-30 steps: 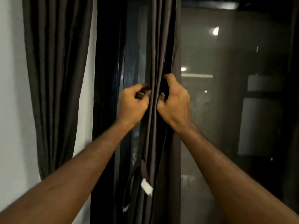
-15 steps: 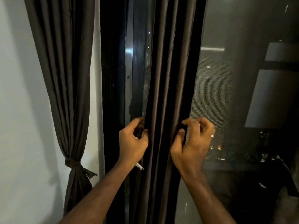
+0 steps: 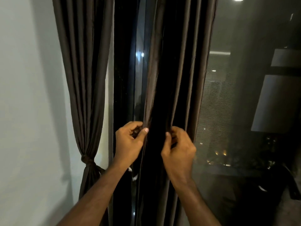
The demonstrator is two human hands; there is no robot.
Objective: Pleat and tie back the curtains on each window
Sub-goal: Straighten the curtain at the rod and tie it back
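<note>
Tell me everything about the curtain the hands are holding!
The middle curtain is dark brown, slightly shiny cloth hanging in long folds before the dark window glass. It hangs loose, not tied yet. The left hand pinches its left edge and the right hand pinches a fold, with a deep dark fold between them.

This looks like a room in a home or a hotel, at night. Long dark brown curtains [image 3: 84, 79] hang by a tall window [image 3: 216, 103] next to a plain white wall [image 3: 27, 95]. Small city lights [image 3: 219, 152] shine outside, far below the glass.
</note>
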